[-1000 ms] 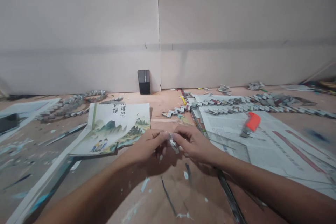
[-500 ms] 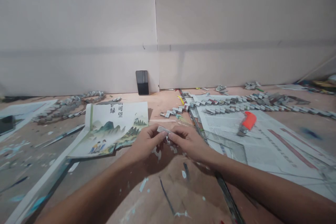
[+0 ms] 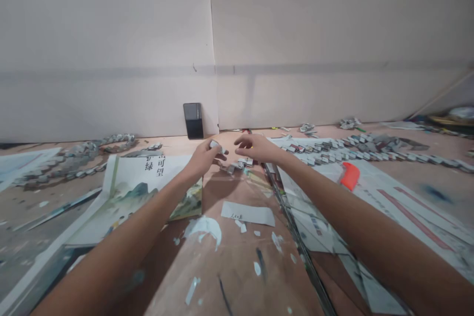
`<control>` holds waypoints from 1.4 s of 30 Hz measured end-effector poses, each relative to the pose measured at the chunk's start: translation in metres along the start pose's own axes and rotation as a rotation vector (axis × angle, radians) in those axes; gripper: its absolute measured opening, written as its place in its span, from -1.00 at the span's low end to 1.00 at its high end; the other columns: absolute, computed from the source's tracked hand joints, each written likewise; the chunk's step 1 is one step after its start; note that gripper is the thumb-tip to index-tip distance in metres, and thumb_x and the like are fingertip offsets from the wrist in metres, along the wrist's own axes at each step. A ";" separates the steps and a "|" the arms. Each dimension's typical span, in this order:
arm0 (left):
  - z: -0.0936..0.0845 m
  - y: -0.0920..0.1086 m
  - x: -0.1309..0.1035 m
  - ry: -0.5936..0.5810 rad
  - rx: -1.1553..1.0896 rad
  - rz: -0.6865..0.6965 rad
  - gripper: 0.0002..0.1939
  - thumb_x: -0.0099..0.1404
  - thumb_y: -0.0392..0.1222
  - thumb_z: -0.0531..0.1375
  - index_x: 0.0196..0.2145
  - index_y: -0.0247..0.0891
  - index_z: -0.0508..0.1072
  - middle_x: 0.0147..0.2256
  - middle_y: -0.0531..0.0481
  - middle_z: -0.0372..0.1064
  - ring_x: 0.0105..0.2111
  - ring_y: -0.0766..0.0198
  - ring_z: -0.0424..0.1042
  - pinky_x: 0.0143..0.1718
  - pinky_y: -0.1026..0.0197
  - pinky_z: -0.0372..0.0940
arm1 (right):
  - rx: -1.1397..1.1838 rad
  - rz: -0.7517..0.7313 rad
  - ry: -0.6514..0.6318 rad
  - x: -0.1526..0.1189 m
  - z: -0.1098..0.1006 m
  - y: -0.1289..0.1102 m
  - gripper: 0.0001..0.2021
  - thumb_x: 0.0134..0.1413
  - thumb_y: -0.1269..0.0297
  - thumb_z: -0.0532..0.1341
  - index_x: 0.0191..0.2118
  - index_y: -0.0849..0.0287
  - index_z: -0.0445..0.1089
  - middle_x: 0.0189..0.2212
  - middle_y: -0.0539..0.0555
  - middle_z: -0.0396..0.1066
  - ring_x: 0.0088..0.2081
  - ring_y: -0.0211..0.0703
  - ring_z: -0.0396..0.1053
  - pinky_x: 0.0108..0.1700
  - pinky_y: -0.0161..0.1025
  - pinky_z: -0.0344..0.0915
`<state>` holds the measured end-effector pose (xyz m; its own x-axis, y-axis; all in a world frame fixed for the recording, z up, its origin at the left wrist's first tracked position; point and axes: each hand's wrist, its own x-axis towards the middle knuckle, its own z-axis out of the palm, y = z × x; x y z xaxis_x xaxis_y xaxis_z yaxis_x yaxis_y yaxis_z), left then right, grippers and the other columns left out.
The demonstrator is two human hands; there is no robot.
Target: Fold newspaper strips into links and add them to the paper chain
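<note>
My left hand (image 3: 208,158) reaches over the middle of the table, with a small folded paper piece (image 3: 215,145) pinched at its fingertips. To its right, my right hand (image 3: 255,148) has its fingers apart and holds nothing. Just below and between the hands lies the near end of a folded-paper chain (image 3: 240,164), which continues to the right behind my right forearm. A white paper strip (image 3: 248,213) rests flat on the table nearer to me.
A phone (image 3: 193,121) leans on the white panel. An illustrated sheet (image 3: 129,177) lies left, near another paper chain (image 3: 85,153). On the right are an orange-handled tool (image 3: 350,176), newspaper (image 3: 388,202) and a long dark metal edge (image 3: 301,247).
Both hands have moved forward and come apart. My right hand has let go of the small paper piece and opened. The white strip and scraps nearer to me are now uncovered.
</note>
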<state>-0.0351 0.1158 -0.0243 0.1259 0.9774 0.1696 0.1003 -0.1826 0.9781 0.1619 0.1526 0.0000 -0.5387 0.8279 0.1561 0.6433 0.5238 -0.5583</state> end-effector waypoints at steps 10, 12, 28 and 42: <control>-0.005 -0.039 -0.008 -0.007 -0.074 -0.052 -0.76 0.09 -0.10 0.29 -0.31 -0.30 0.52 0.05 -0.20 0.35 -0.28 0.18 0.48 -0.34 0.20 0.37 | -0.472 -0.073 0.050 0.003 0.038 0.011 -0.83 0.00 0.31 0.21 -0.23 0.19 0.40 -0.29 0.15 0.48 -0.21 -0.03 0.37 -0.21 -0.23 0.10; -0.005 -0.035 -0.010 -0.030 -0.065 0.032 -0.79 0.12 -0.12 0.27 -0.30 -0.27 0.55 0.08 -0.18 0.33 -0.14 0.10 0.45 -0.18 0.13 0.37 | -0.481 -0.076 0.162 -0.001 0.034 0.008 -0.88 0.03 0.32 0.20 -0.26 0.18 0.37 -0.34 0.12 0.48 -0.28 -0.07 0.37 -0.28 -0.24 0.06; -0.009 -0.018 -0.018 -0.010 0.524 0.393 -0.82 0.22 -0.19 0.17 -0.25 -0.17 0.55 -0.24 -0.04 0.54 -0.23 0.14 0.47 -0.14 0.16 0.29 | -0.286 -0.442 0.211 -0.013 0.021 -0.030 -0.85 0.10 0.31 0.21 -0.21 0.19 0.47 -0.28 0.15 0.41 -0.18 -0.08 0.29 -0.12 -0.17 0.12; -0.003 -0.011 -0.020 0.017 0.486 0.330 -0.88 0.11 -0.25 0.22 -0.37 -0.17 0.56 -0.35 -0.02 0.53 -0.33 0.17 0.45 -0.25 0.19 0.26 | -0.263 -0.461 0.165 -0.016 0.022 -0.035 -0.92 0.15 0.37 0.15 -0.32 0.22 0.38 -0.34 0.13 0.37 -0.22 -0.12 0.26 -0.19 -0.22 0.15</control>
<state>-0.0421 0.0987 -0.0382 0.2118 0.8614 0.4617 0.4998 -0.5014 0.7062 0.1359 0.1163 -0.0013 -0.7179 0.5104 0.4735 0.4864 0.8543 -0.1834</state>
